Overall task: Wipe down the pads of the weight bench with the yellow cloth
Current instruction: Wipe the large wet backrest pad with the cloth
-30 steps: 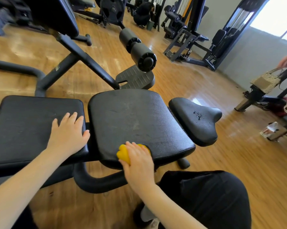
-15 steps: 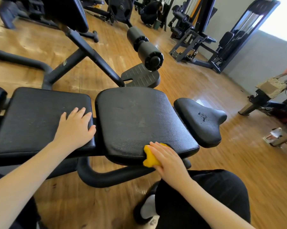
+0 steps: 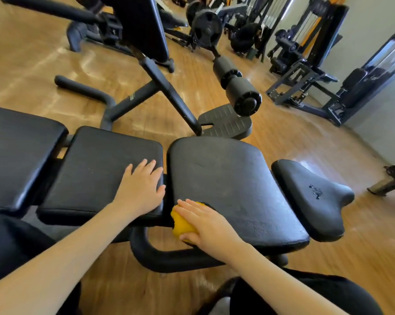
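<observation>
The weight bench has several black pads in a row: a wide seat pad [image 3: 233, 185], a middle pad [image 3: 96, 169] to its left, a far-left pad [image 3: 16, 151] and a small saddle-shaped pad [image 3: 312, 196] on the right. My right hand [image 3: 205, 221] presses the bunched yellow cloth [image 3: 180, 221] against the near left corner of the seat pad, thumb curled under the cloth. My left hand [image 3: 142, 189] lies flat with spread fingers on the right end of the middle pad.
Black foam rollers [image 3: 239, 89] and a ribbed footplate [image 3: 226, 121] stand behind the seat pad. A curved frame tube [image 3: 160, 255] runs under the bench's near edge. My dark-trousered knee [image 3: 305, 294] is at the lower right. Weight machines [image 3: 317, 71] line the far wall on the wooden floor.
My right hand slid the yellow cloth left along the seat pad's near edge, to its left corner. The left hand has stayed on the middle pad. The camera view shifted left.
</observation>
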`<control>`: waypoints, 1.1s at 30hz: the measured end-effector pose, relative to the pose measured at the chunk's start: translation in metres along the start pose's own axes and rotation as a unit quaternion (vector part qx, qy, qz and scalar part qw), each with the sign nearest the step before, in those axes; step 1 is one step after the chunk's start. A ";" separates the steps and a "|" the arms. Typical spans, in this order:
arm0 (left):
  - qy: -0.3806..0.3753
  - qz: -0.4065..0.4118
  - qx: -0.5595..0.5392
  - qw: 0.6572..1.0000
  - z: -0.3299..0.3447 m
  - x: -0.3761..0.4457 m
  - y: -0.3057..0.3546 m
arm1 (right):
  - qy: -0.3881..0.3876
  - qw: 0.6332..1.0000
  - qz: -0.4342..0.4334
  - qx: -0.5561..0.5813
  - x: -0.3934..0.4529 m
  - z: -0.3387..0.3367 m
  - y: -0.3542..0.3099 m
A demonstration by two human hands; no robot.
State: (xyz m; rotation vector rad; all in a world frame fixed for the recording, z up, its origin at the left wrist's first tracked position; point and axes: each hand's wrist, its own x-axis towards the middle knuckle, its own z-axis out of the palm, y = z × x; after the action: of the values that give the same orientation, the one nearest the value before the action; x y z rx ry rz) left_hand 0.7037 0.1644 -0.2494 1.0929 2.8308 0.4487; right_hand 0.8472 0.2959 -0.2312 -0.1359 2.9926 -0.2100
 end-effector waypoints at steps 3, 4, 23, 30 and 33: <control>-0.003 0.008 -0.003 1.000 -0.003 0.004 -0.010 | 0.005 0.992 -0.122 -0.039 0.004 -0.002 0.010; -0.002 0.004 -0.004 1.000 -0.004 0.004 -0.012 | -0.005 0.989 -0.146 -0.028 0.006 -0.003 0.014; 0.020 -0.014 -0.024 0.999 -0.004 0.000 -0.024 | -0.074 0.967 -0.241 0.036 0.111 -0.015 0.054; 0.021 -0.011 -0.030 0.999 -0.007 -0.001 -0.025 | -0.030 0.963 -0.254 0.081 0.119 -0.017 0.067; 0.020 -0.016 -0.027 0.999 -0.005 -0.003 -0.025 | -0.028 0.962 -0.261 0.073 0.143 -0.016 0.073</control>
State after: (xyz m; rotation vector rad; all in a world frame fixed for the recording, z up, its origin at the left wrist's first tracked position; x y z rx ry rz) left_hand 0.6891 0.1431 -0.2526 1.0396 2.8478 0.5476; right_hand 0.6977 0.3561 -0.2445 -0.8964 2.8062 -0.4688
